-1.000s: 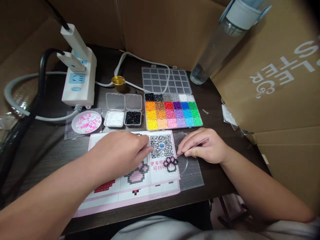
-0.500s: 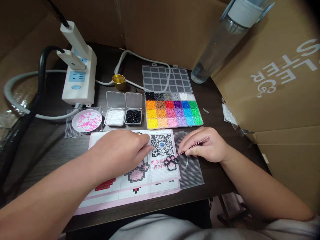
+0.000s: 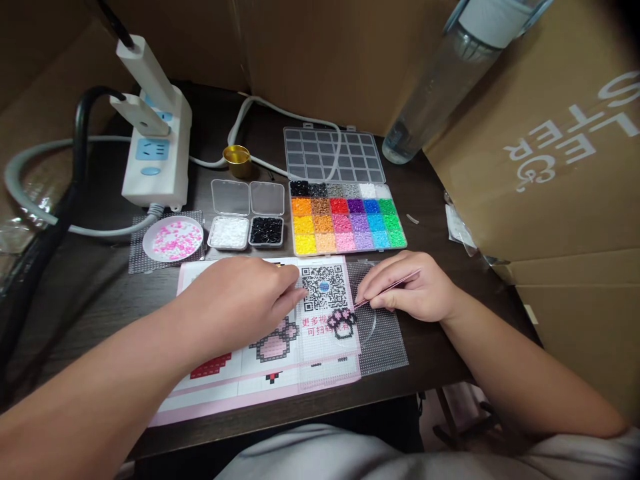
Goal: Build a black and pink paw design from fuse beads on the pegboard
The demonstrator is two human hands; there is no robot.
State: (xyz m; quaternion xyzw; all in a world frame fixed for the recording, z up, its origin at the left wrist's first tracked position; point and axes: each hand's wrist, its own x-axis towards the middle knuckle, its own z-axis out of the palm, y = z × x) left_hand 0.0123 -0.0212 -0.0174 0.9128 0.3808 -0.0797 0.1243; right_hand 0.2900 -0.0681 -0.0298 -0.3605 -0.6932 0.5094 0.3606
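Observation:
My right hand (image 3: pixel 413 287) is closed around thin pink tweezers (image 3: pixel 395 285), whose tips point left at the top of a small paw of black and pink beads (image 3: pixel 342 324). The bead paw sits on a clear pegboard (image 3: pixel 385 347), which partly overlaps a printed pattern sheet (image 3: pixel 200 403). My left hand (image 3: pixel 255 293) hovers over or rests on the sheet, thumb and finger pinched near the QR code (image 3: pixel 324 288); what it holds, if anything, is hidden. Below that hand a printed pink paw pattern (image 3: pixel 274 348) shows.
A bead box (image 3: pixel 350 223) with many colours lies open behind the hands. Beside it stand small boxes of white beads (image 3: pixel 229 233) and black beads (image 3: pixel 266 231). Further left are a dish of pink and white beads (image 3: pixel 173 239) and a power strip (image 3: pixel 159 157). A bottle (image 3: pixel 435 93) stands back right.
The view has shifted very slightly. Both hands and the tweezers keep almost the same places over the sheet and the bead paw.

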